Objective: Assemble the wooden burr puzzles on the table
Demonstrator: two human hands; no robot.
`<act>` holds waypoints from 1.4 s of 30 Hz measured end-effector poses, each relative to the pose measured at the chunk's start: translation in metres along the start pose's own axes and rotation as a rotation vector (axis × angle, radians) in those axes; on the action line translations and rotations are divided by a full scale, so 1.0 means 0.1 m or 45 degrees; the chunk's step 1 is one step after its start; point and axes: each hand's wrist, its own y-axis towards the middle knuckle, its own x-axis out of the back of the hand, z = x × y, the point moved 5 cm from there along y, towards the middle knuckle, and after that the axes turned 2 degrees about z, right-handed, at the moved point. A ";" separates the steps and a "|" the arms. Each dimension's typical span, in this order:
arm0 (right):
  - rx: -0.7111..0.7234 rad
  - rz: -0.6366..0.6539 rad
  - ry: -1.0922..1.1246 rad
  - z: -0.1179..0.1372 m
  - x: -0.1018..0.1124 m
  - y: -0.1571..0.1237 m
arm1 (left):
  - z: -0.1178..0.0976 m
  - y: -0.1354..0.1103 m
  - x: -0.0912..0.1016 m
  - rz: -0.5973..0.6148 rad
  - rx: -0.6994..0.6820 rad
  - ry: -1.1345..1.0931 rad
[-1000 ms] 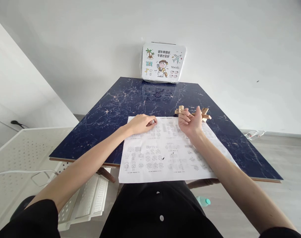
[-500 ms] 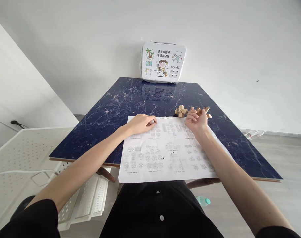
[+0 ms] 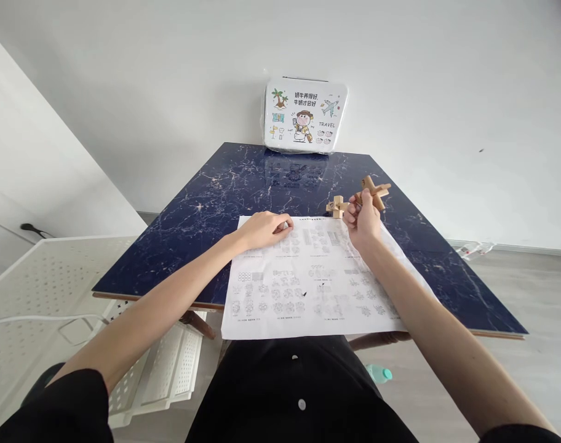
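Note:
My right hand [image 3: 364,224] grips a wooden interlocking puzzle [image 3: 377,192] between thumb and fingers, above the table's right side. Its crossed light-wood bars stick out past my fingertips. Just left of that hand, a second wooden interlocking puzzle [image 3: 337,207] sits on the table at the top edge of a large printed sheet [image 3: 308,271]. My left hand [image 3: 265,230] rests on the sheet's upper left part, fingers curled in and close together, with nothing visible in them. The sheet carries rows of small diagrams and hangs over the table's near edge.
Against the wall at the back of the dark blue marbled table [image 3: 192,209] stands a white printed case [image 3: 305,115]. A white perforated rack [image 3: 54,277] with a cable is at the left. A bottle [image 3: 379,373] lies on the floor below.
My right hand has raised and turned the wooden puzzle, so more of its crossed bars show. My left hand and the other puzzle stay in place.

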 end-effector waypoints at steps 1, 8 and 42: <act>0.065 0.073 -0.087 0.03 -0.07 -0.06 | 0.00 0.00 0.00 -0.023 0.016 -0.045; 0.323 0.653 -0.859 0.00 -0.53 -0.52 | -0.03 0.02 0.13 -0.243 0.133 -0.529; 0.342 0.851 -1.069 -0.16 -0.61 -0.66 | 0.10 0.04 0.12 -0.236 0.179 -0.822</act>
